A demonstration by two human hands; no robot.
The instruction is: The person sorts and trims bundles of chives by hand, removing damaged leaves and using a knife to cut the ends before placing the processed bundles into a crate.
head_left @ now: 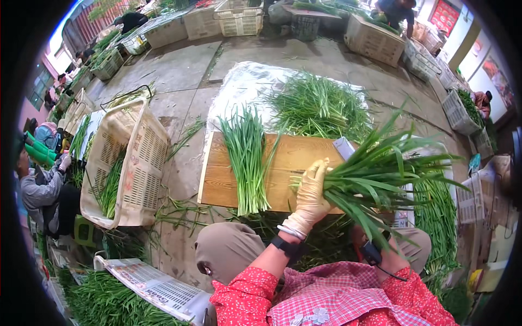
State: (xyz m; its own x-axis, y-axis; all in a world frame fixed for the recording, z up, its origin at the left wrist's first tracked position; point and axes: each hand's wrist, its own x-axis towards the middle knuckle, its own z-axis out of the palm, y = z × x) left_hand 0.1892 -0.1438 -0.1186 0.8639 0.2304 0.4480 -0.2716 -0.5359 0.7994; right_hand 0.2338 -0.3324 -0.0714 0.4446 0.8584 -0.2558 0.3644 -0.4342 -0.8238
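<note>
My left hand (310,198), in a pale glove, is closed around the stem end of a bunch of garlic chives (380,174). The long green leaves fan out to the right, above the right end of a wooden board (293,157). My right forearm (394,252) reaches up beneath these leaves; they hide the right hand and its fingers. Left of the held bunch, a neat bundle of garlic chives (248,163) lies on the board, pale stem ends toward me. Behind the board, a loose heap of garlic chives (321,106) rests on a white sheet (244,84).
A small whitish block (343,148) sits at the board's right end. Left stands a tilted plastic crate (144,168) with chives inside. More chives (435,217) lie at my right, and another heap (109,299) at lower left. Seated at far left is another person (43,190).
</note>
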